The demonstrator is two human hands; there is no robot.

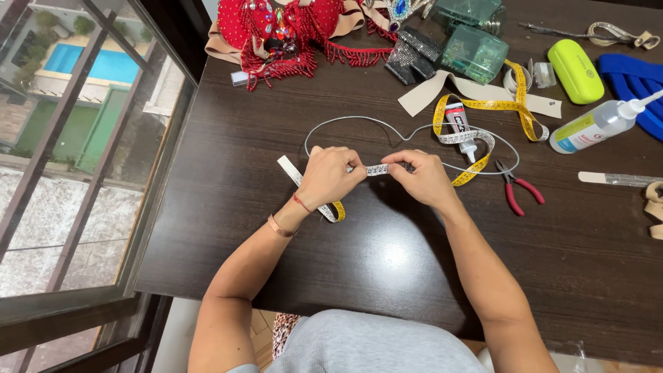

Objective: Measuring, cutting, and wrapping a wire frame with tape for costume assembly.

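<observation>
My left hand (pixel 329 175) and my right hand (pixel 423 178) sit close together on a dark wooden table (pixel 387 262). Between them they pinch a short stretch of sparkly rhinestone strip (pixel 377 169) lying along a bent loop of grey wire (pixel 359 123). The strip runs on to the right, past a small glue tube (pixel 460 126). A yellow and white measuring tape (pixel 494 105) trails under my left hand and curls away toward the far right.
Red-handled pliers (pixel 518 188) lie just right of my right hand. A red beaded garment (pixel 290 31) sits at the far edge, with green boxes (pixel 473 52), a lime case (pixel 575 70), a squeeze bottle (pixel 597 126) and blue fabric (pixel 635 86). A window (pixel 76 138) is at left.
</observation>
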